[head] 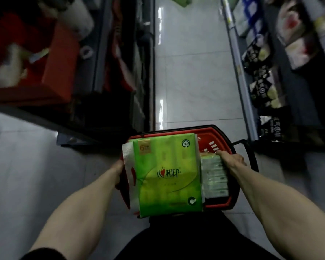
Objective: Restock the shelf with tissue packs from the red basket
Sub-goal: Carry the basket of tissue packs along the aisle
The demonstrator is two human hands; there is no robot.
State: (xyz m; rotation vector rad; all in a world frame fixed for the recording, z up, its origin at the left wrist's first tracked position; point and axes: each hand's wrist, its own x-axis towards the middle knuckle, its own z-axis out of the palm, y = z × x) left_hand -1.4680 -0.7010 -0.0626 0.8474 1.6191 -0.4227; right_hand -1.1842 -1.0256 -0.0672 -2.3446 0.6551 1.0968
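Head: pale tiled aisle between shelves

Pale tiled floor runs from 12 to 6 o'clock down the aisle. Two bright light streaks lie on it just left of centre. Red boxes at 10 o'clock, blurred. White rolls above them, toward 11. Black packs in a row from 2 to 3 o'clock, print unreadable. White-and-red packs at 1 to 2 o'clock, blurred. Green bundles on the floor at 12 o'clock, far end. Black garment at 6 o'clock.
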